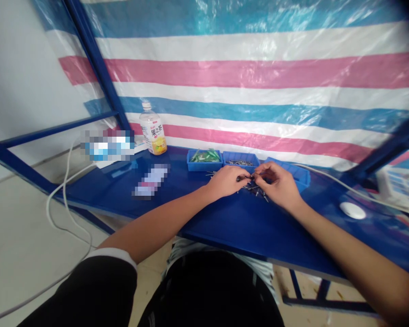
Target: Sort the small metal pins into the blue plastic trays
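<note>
My left hand (227,180) and my right hand (276,184) meet over the blue table, fingertips almost touching. Both are closed in a pinch around a small dark piece (252,176), too small to make out its kind. Thin metal pins (261,193), some with dark parts, lie loose beneath the fingers. Just behind the hands stand three blue bins. The left bin (204,167) holds green pieces (206,156), the middle bin (255,156) holds thin metal pins (239,162), and the right bin (302,177) is partly hidden by my right hand.
A drink bottle (153,131) stands at the back left, near a blurred-out package (107,145) and a blurred-out flat item (152,181). On the right lie a white round object (352,210) and a white cable (341,185). Striped plastic sheeting (245,72) hangs behind the table (218,222).
</note>
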`<state>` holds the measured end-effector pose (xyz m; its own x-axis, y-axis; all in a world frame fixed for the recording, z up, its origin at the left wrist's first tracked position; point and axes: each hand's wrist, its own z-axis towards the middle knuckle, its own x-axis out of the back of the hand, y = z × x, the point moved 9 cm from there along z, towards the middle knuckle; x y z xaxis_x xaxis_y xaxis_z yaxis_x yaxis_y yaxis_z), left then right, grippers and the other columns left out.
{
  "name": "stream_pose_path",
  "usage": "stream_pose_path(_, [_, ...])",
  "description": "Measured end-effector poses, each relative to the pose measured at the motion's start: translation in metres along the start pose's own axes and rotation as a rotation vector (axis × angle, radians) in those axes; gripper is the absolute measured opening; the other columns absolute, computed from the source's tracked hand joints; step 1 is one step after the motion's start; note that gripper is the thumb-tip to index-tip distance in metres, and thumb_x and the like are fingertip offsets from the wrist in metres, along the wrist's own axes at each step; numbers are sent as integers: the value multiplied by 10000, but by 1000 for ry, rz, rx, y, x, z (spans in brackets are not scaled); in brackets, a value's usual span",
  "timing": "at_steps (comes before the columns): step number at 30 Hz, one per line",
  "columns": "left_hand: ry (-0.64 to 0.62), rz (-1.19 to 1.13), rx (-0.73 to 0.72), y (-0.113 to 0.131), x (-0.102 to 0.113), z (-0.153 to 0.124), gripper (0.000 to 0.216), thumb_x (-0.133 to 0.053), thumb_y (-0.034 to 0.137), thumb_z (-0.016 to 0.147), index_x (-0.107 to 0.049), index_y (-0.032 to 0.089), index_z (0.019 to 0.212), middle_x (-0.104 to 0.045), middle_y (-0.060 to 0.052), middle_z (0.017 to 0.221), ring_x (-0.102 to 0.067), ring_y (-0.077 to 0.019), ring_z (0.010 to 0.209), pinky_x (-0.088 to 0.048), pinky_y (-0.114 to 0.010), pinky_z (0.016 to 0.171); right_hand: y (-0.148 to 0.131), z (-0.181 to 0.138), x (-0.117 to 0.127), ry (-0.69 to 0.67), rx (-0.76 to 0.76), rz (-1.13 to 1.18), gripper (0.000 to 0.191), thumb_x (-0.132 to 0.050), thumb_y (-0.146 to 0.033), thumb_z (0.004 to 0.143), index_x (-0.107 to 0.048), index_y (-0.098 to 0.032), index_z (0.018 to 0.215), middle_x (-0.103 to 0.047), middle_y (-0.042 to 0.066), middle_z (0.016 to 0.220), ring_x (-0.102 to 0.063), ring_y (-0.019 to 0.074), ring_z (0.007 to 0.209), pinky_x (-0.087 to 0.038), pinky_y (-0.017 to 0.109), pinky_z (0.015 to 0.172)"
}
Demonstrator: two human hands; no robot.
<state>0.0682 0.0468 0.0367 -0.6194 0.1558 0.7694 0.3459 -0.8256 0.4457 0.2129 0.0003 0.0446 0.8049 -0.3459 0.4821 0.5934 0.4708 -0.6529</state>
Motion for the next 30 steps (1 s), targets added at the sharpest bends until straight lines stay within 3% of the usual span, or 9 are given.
stream_pose_path(3, [25,56,-12,7,6,0,198,-645,269,1004,-787,194,1119,-808,-67,1037,-747,-221,985,-561,-342,881,2,0,0,1,-1,-10,119,-728,-294,913,-676,-251,1012,-750,42,974,-749,215,828,-617,353,770])
stream_pose_path(9, [49,198,-127,53,26,-6,198,-587,253,1031,-759,210,1118,-773,-73,1098,-718,-246,1041,-545,-378,929,-2,0,4,4,36,-55,118,-722,-277,909,-674,-246,1012,-744,51,990,-744,221,838,-607,349,742])
stream_pose_path(12, [92,202,-125,64,34,-10,175,-588,256,1034,-740,206,1105,-772,-79,1104,-710,-254,1066,-536,-384,950,-6,-1,5,10,22,-39,122,-716,-288,916,-665,-245,1018,-745,55,993,-743,222,830,-605,342,718])
stream_pose_path(21, [105,155,-49,35,38,-16,192,-581,275,1042,-746,214,1119,-785,-69,1098,-717,-237,1076,-561,-384,989,-18,-1,3,-5,101,-138,60,-669,-256,935,-661,-245,994,-715,61,978,-701,216,787,-595,365,720])
stream_pose_path(26, [79,137,38,20,24,-18,393,-543,277,1063,-665,229,1433,-799,-86,1193,-753,-256,1076,-586,-409,1015,-28,-2,5,37,140,-78,55,-673,-234,934,-660,-254,983,-692,58,971,-702,220,813,-615,376,759])
stream_pose_path(30, [112,-10,29,20,18,-16,407,-498,228,1074,-683,220,1437,-796,-78,1255,-763,-243,1114,-588,-396,1060,-42,-4,2,14,218,-103,77,-661,-212,932,-653,-265,987,-698,70,1002,-709,237,870,-618,398,804])
